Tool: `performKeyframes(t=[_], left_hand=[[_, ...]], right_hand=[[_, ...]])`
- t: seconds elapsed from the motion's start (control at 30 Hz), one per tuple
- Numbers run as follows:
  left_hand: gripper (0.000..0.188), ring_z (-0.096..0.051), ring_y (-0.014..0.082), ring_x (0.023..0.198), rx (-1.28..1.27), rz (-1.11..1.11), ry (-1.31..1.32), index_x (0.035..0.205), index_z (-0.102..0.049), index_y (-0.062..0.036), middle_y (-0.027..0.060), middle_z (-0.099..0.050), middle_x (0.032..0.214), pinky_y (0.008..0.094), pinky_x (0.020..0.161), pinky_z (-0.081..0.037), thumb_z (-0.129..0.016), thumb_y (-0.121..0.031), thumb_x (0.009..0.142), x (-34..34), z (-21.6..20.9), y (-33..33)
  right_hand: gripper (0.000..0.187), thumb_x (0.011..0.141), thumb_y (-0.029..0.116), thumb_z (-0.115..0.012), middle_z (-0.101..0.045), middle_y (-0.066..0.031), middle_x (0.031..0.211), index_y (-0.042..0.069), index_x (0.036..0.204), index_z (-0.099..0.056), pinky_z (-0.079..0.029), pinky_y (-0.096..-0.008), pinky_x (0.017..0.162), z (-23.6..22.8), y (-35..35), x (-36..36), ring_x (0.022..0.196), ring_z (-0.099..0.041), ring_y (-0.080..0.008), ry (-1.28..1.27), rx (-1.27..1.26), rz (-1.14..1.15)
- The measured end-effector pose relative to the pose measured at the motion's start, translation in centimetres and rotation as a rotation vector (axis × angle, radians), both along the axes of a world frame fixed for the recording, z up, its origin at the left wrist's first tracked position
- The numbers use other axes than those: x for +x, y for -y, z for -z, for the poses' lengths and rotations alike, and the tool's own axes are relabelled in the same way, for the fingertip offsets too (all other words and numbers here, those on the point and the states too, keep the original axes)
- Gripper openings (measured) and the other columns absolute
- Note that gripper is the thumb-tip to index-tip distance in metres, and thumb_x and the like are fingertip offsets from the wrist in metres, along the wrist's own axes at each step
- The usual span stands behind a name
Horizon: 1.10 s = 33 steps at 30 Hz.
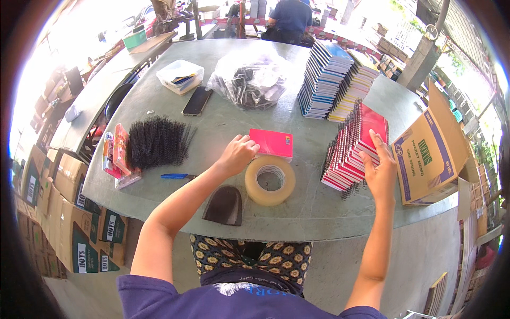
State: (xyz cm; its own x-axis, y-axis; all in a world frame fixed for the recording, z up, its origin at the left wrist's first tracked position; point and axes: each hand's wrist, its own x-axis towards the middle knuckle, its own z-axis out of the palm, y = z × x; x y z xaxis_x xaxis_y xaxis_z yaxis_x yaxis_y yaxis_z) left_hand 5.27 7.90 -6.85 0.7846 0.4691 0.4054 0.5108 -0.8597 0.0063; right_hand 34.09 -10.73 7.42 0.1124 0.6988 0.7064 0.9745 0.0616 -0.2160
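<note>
My left hand has its fingers curled at the left edge of a small red notebook, which lies at the middle of the table with no spiral showing. My right hand rests against the near right side of a leaning stack of red spiral notebooks, thumb and fingers apart. A wide roll of clear tape lies just below the single notebook. Left of the tape is a dark brown rounded pad. Farther left, a blue cutter lies near a pile of black spiral wires.
An open cardboard box stands at the right edge. Tall stacks of blue notebooks and yellow notebooks rise behind. A plastic bag, phone, white tray and orange packets also lie about. Another person sits beyond.
</note>
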Motion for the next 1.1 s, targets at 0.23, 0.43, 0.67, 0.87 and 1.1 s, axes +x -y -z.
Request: performKeyframes(t=[0.23, 0.43, 0.67, 0.87, 1.1], left_hand=[[0.025, -0.056, 0.0239, 0.095, 0.003, -0.124, 0.042, 0.096, -0.064, -0.0066, 0.0068, -0.064, 0.091, 0.0373, 0.085, -0.041, -0.060, -0.006, 0.072, 0.4, -4.9, 1.8], [0.019, -0.059, 0.0263, 0.092, -0.178, 0.081, 0.128, 0.094, -0.065, -0.0065, 0.0101, -0.065, 0.091, 0.0362, 0.085, -0.046, -0.061, -0.008, 0.076, 0.1, -7.1, 7.6], [0.018, -0.065, 0.0289, 0.074, -0.436, -0.469, 0.340, 0.089, -0.065, 0.0006, 0.0175, -0.066, 0.083, 0.0356, 0.068, -0.050, -0.062, -0.016, 0.083, -11.2, -2.5, 1.1], [0.015, -0.060, 0.0309, 0.091, -0.303, -0.502, 0.204, 0.082, -0.064, -0.0054, 0.0120, -0.064, 0.089, 0.0410, 0.073, -0.050, -0.059, -0.020, 0.083, -8.6, -1.1, 1.9], [0.052, -0.063, 0.0378, 0.083, -0.213, -0.923, 0.165, 0.092, -0.057, 0.0035, 0.0220, -0.061, 0.087, 0.0447, 0.071, -0.051, -0.063, -0.047, 0.081, -12.8, 1.7, -0.1]], right_hand=[[0.033, 0.085, 0.015, -0.062, -0.060, -0.0118, 0.122, 0.007, 0.117, -0.061, -0.037, -0.0428, 0.103, -0.1, -0.3, -7.5, 0.123, -0.048, -0.0308, 0.146, 0.130, -0.256], [0.019, 0.083, 0.017, -0.062, -0.067, -0.0085, 0.097, 0.008, 0.099, -0.065, -0.047, -0.0393, 0.085, 6.8, -4.3, -12.2, 0.095, -0.062, -0.0277, 0.017, -0.324, -0.249], [0.015, 0.080, 0.008, -0.064, -0.067, -0.0099, 0.084, 0.006, 0.095, -0.064, -0.049, -0.0375, 0.066, 5.0, -5.1, -12.0, 0.077, -0.064, -0.0265, 0.060, -0.010, -0.248], [0.018, 0.080, 0.017, -0.066, -0.067, -0.0111, 0.081, 0.007, 0.095, -0.067, -0.049, -0.0367, 0.065, 10.0, -13.0, -8.8, 0.074, -0.065, -0.0267, 0.152, -0.119, -0.242], [0.026, 0.071, 0.030, -0.074, -0.069, -0.0110, 0.079, 0.014, 0.090, -0.073, -0.051, -0.0372, 0.067, 10.4, -14.5, -7.9, 0.071, -0.067, -0.0262, -0.361, -0.705, -0.400]])
